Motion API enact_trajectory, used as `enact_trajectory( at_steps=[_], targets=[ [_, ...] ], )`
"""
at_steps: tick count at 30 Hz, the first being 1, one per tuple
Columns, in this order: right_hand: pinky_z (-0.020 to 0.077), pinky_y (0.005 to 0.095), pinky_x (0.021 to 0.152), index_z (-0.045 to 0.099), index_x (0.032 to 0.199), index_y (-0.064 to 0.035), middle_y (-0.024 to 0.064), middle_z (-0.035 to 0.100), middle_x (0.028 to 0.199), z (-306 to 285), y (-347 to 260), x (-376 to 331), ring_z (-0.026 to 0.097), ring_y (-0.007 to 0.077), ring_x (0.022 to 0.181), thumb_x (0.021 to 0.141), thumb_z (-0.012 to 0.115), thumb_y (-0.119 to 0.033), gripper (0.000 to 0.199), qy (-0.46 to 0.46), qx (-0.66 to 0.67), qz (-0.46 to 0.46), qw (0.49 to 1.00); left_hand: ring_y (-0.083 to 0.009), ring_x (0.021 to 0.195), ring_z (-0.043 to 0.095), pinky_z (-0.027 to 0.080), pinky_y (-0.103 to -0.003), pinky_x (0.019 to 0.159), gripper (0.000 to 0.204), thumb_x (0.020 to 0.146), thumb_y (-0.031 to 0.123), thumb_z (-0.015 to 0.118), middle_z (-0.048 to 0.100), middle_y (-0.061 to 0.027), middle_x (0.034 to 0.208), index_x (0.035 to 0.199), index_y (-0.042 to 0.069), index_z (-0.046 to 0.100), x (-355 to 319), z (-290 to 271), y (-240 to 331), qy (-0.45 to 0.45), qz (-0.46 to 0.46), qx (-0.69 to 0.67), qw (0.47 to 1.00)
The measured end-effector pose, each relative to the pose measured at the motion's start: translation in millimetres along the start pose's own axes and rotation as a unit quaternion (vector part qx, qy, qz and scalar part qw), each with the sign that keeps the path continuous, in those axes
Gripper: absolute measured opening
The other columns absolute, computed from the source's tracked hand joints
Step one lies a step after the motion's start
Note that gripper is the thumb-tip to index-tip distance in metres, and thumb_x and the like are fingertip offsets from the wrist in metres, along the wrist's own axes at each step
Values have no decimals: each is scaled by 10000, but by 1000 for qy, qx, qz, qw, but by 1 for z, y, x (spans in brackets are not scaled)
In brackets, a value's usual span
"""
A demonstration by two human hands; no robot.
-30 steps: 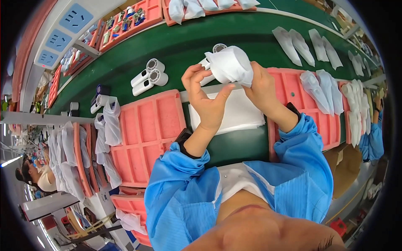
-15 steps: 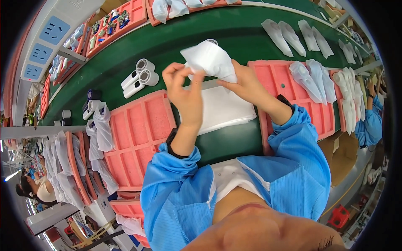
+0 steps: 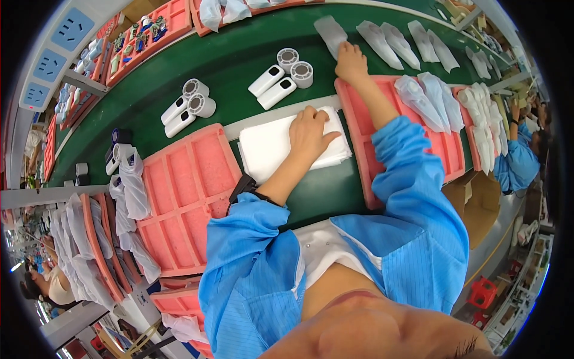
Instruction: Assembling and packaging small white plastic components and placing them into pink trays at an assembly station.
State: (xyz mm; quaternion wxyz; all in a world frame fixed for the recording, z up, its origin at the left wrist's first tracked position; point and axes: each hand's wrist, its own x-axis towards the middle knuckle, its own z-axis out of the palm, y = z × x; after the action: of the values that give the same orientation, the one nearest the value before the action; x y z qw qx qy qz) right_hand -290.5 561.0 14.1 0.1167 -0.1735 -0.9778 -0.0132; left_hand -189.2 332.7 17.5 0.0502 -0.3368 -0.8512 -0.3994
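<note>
Your right hand (image 3: 353, 63) is at the top centre of the frame, its fingertips on the near end of a wrapped packet (image 3: 329, 35); whether they grip it or only rest there, you cannot tell from this view. The packet lies slanted on the green tabletop (image 3: 239, 63), to the left of a pair of wrapped packets (image 3: 381, 45) that lean much the same way.

Your left hand (image 3: 308, 136) lies palm down on the white stack (image 3: 260, 146) at the centre of the frame, thumb well apart from the loosely bent fingers, with nothing clearly in it; any pinched sheet is hidden under the fingers.

To set the packet down well, lower it flat, match its slant to its neighbours, and let the fingers part before you lift, so the loose wrap does not drag along. Leave a little room beside the pair so the wraps don't snag. On the stack, a light fingertip push at one edge should part a single layer better than a full palm. The two bare white devices (image 3: 274, 87), upper centre, lie close by, barrel ends to the right, so reach around them without nudging either
</note>
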Motion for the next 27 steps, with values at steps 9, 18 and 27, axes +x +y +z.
enact_trajectory(
  at_steps=[9, 18, 27],
  targets=[
    [452, 305, 849, 536, 1175, -4, 101, 625, 1025, -30, -54, -32, 596, 216, 948, 642, 701, -115, 568, -201, 481, -45, 852, -281, 807, 587, 469, -374, 709, 124, 708, 166, 741, 581, -72, 835, 747, 73, 669, 0, 3, -3, -12, -10, 7, 1000],
    [440, 267, 847, 577, 1124, 2, 47, 616, 1019, -108, -2, -41, 575, 138, 930, 617, 725, -144, 547, -167, 700, -59, 692, -164, 652, 582, 455, -278, 600, 69, 773, 96, 708, 618, -43, 783, 821, 52, 685, 15, -22, -19, -27, -104, -210, 972],
    [429, 281, 853, 566, 1091, -9, 52, 584, 1055, -160, 38, -66, 554, 146, 936, 589, 730, -140, 545, -46, 583, -194, 788, -63, 639, 521, 424, -211, 598, 98, 848, 120, 675, 591, 25, 754, 868, 30, 645, 25, -82, -3, -23, -218, -463, 859]
  ],
)
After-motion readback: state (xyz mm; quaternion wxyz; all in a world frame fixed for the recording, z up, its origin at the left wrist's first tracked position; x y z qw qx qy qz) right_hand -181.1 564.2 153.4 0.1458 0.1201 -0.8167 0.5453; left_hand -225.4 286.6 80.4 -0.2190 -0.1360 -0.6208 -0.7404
